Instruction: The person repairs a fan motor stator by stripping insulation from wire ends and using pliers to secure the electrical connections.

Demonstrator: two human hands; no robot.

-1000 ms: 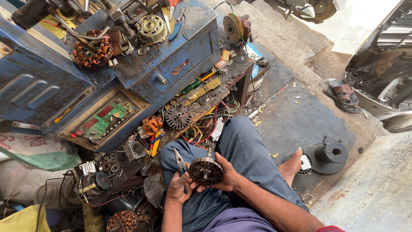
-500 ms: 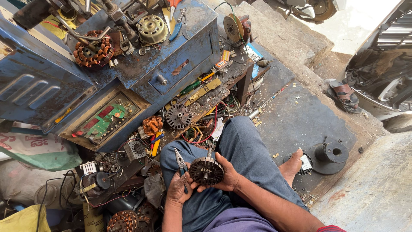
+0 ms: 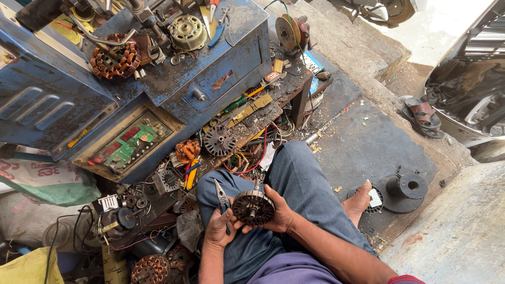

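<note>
I sit with my knee raised, in blue trousers. My right hand [image 3: 280,214] grips a round, dark motor stator core [image 3: 253,207] with slotted teeth, held over my lap. My left hand [image 3: 219,227] holds a pair of pliers [image 3: 222,200] with dark handles, the jaws pointing up and away beside the stator's left edge. Its thumb reaches toward the stator's rim. A second bare stator core [image 3: 219,140] lies on the cluttered wooden shelf just ahead of my knee.
A blue metal cabinet [image 3: 210,79] ahead carries a copper-wound stator [image 3: 114,56], a rotor and tools. A green circuit board [image 3: 126,147] lies in an open tray. Wires and parts crowd the left. A black spool [image 3: 406,188] and sandals [image 3: 423,117] lie right.
</note>
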